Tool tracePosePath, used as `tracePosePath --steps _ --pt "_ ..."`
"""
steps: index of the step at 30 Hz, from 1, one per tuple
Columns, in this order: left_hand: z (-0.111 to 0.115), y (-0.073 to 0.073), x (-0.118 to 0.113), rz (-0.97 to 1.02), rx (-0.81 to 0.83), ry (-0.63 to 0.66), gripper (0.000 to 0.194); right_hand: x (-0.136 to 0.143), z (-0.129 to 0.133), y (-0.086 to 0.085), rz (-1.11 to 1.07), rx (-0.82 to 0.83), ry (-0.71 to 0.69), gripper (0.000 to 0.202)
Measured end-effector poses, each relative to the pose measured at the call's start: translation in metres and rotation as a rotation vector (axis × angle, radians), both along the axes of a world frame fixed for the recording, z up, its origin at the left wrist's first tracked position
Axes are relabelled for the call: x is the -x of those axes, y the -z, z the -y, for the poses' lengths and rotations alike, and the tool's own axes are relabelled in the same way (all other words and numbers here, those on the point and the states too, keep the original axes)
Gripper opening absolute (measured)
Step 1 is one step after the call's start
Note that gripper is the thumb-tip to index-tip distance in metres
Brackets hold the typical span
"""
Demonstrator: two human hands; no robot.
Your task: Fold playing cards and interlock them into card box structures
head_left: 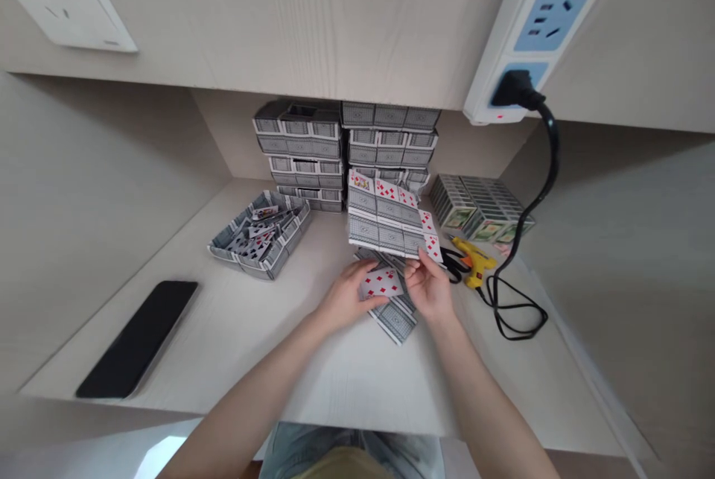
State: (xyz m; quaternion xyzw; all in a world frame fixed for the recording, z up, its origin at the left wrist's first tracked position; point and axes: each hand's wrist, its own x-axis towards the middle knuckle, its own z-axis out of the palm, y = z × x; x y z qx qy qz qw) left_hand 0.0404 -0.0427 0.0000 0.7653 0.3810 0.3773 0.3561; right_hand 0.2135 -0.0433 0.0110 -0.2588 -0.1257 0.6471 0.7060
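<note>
My left hand (349, 299) grips a red diamond playing card (382, 283), thumb along its near edge and fingers over the far side. Under that card, several grey-backed playing cards (395, 321) lie overlapping on the table, face down. My right hand (429, 289) is closed, its fingers curled beside the left hand's card; what they hold, if anything, is hidden. One fingertip meets the near right corner of a panel of joined playing cards (385, 220). Grey backs cover most of this panel, and red diamond faces show along its far and right edges.
Boxes built from cards (307, 144) are stacked at the back. An open card box (260, 237) with loose cards stands left, beyond a black phone (138, 337). To the right are black-handled scissors (455, 264), a yellow glue gun (474, 259), card packs (483, 207) and a power strip (536, 39).
</note>
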Motion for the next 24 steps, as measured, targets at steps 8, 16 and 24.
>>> tracePosePath --steps 8,16,24 --pt "-0.009 -0.007 0.012 0.700 0.610 0.039 0.041 0.014 0.006 0.006 0.550 -0.087 -0.007 0.023" --pt "-0.020 -0.012 0.015 0.782 0.668 -0.273 0.041 -0.001 0.007 0.007 1.527 -0.293 -0.068 0.041" --pt "-0.026 -0.009 0.020 0.730 0.583 -0.447 0.035 -0.008 0.008 0.013 1.959 -0.384 -0.199 0.055"
